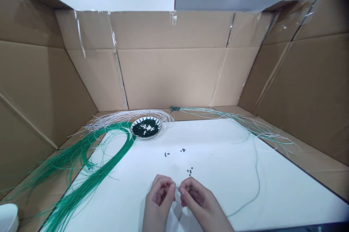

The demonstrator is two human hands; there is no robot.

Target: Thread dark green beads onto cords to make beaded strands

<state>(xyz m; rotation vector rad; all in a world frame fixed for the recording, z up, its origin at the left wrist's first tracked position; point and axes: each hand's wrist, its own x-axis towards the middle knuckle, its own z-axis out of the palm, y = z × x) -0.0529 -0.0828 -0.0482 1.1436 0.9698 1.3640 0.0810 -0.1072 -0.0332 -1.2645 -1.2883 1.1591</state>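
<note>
My left hand [162, 197] and my right hand [197, 197] are close together at the bottom middle, over the white board. Each pinches a thin strand [176, 186], a short length of which shows between the fingertips; its kind is hard to make out. Just beyond my fingers lie a few tiny dark beads [190, 171]. Farther off are two more small groups of dark beads, one on the left [167, 155] and one on the right [183, 150]. A pale cord [258, 177] curves over the board to the right of my right hand.
A patterned dish [132, 131] of dark beads stands at the back left. Long green strands [106, 170] sprawl along the left, white strands [114, 118] behind them. Pale green strands [218, 112] stretch across the back right. Cardboard walls [174, 75] enclose the board [218, 152]. A white bowl [8, 215] sits bottom left.
</note>
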